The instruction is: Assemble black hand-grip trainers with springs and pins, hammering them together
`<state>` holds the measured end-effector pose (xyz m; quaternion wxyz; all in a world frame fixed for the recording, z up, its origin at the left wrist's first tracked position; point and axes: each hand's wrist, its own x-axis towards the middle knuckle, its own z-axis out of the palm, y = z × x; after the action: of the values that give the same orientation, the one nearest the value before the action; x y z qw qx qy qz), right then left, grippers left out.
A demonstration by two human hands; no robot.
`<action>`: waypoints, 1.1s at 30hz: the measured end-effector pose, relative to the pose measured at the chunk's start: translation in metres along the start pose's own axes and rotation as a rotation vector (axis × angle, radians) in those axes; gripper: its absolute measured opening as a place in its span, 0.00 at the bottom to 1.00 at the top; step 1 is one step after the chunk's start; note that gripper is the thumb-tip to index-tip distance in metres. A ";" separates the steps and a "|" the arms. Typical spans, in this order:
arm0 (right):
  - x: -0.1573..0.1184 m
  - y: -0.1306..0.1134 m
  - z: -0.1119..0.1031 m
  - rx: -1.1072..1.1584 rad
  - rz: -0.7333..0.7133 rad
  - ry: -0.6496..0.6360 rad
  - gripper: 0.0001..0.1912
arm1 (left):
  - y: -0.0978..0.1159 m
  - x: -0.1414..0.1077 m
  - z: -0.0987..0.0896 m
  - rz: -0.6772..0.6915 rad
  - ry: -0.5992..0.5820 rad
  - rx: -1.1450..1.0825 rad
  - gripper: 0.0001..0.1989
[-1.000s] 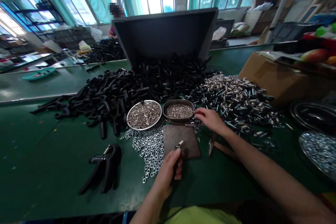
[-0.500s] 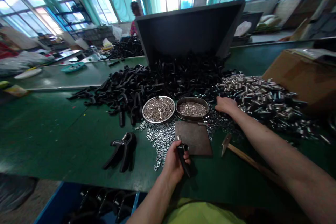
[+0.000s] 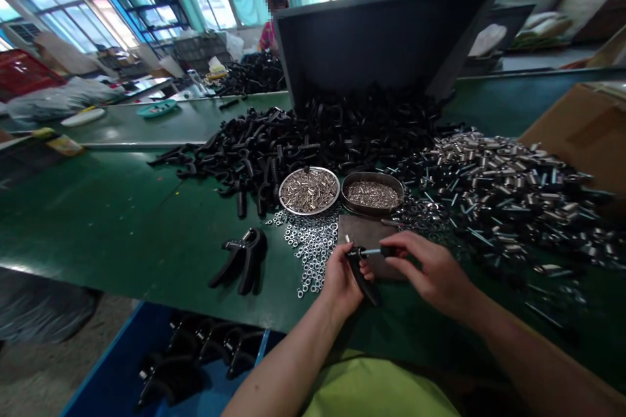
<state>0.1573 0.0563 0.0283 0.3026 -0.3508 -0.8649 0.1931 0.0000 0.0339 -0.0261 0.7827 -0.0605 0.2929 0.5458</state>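
My left hand (image 3: pixel 338 281) is closed around a black clamp handle (image 3: pixel 366 287), which has a small silver cylinder at its upper end. Between the thumb and fingers of my right hand (image 3: pixel 435 277) is a black-knobbed screw (image 3: pixel 374 251), its shiny rod pointing left. The rod's end meets the top of the handle; how deep it sits I cannot tell. Beneath both hands lies a brown metal plate (image 3: pixel 353 225), partly covered. Loose nuts (image 3: pixel 313 249) are spread just left of my left hand. Farther left, a black spring clamp (image 3: pixel 247 257) rests on the green table.
A round dish (image 3: pixel 280 198) of small pins and an oval tin (image 3: pixel 345 200) of small metal pieces stand ahead. Behind them rise black clamp parts (image 3: pixel 259 137) and a tipped dark bin (image 3: pixel 381 39). Silver cylinders (image 3: pixel 508 169) heap at right. A blue crate (image 3: pixel 105 365) sits below left.
My right hand has come back from the parts pile with a black-knobbed screw and brought it to the handle in my left hand. The view has shifted slightly.
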 end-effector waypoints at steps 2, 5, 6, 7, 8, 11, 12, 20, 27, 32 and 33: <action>-0.003 -0.006 0.017 -0.039 -0.094 0.019 0.10 | -0.003 -0.001 0.001 0.011 0.017 0.003 0.11; -0.003 -0.008 0.038 -0.120 -0.100 0.094 0.10 | -0.007 -0.001 0.000 0.076 0.051 -0.009 0.10; -0.002 -0.007 0.042 -0.134 -0.044 0.108 0.10 | -0.008 -0.001 -0.001 0.108 0.065 0.000 0.09; -0.001 -0.007 0.046 -0.141 0.040 0.102 0.10 | -0.008 -0.001 -0.002 0.145 0.079 0.022 0.09; 0.000 -0.007 0.048 -0.151 0.142 0.073 0.12 | -0.008 -0.001 -0.003 0.188 0.090 0.055 0.08; 0.004 -0.007 0.048 -0.211 0.387 -0.109 0.18 | -0.008 -0.001 -0.006 0.291 0.132 0.164 0.09; 0.005 -0.007 0.048 -0.225 0.399 -0.134 0.18 | -0.008 -0.001 -0.007 0.311 0.148 0.177 0.09; 0.002 -0.006 0.052 0.167 0.319 -0.102 0.19 | -0.009 -0.005 -0.012 0.534 0.053 0.415 0.08; 0.000 -0.007 0.050 0.111 0.199 -0.048 0.15 | -0.003 -0.008 -0.014 0.581 0.093 0.455 0.08; 0.004 -0.010 0.046 0.216 0.376 -0.090 0.15 | 0.000 -0.012 -0.009 0.561 0.066 0.512 0.07; 0.005 -0.011 0.046 0.230 0.345 -0.051 0.14 | 0.001 -0.012 -0.009 0.562 0.069 0.514 0.07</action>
<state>0.1191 0.0465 0.0024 0.2812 -0.4517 -0.7718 0.3483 -0.0067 0.0206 -0.0267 0.5818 0.2021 0.4515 0.6456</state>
